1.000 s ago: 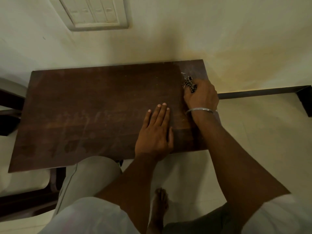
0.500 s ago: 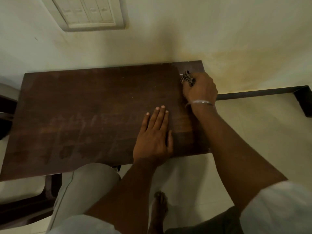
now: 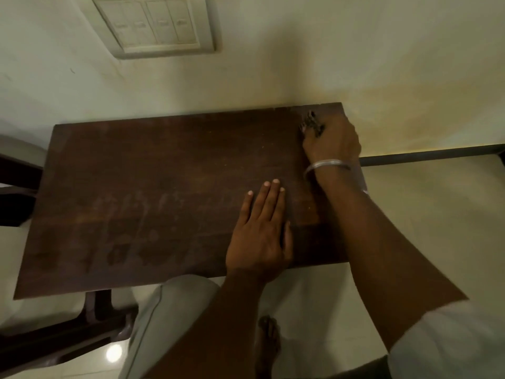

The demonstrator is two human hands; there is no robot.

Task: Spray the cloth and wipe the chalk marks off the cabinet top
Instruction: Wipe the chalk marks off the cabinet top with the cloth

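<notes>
Pale wall (image 3: 273, 64) is backing a dark wooden cabinet top (image 3: 164, 160), with a switch panel (image 3: 155, 23) mounted above it. Seen from the head camera, the left hand (image 3: 262, 231) is lying flat close to the near edge, its fingers (image 3: 269, 198) straight, together and holding nothing. The right hand (image 3: 332, 144) is pressing down at the far right corner, fingers curling tightly round a bunched patterned cloth (image 3: 311, 125) that is poking out toward the wall. Faint chalk marks (image 3: 142, 203) are showing as pale smears left of the middle. A metal bangle (image 3: 326, 164) is circling the right wrist.

Dark cabinet top (image 3: 169, 160), faint smears (image 3: 142, 206); cloth (image 3: 311, 125) at far right corner.
</notes>
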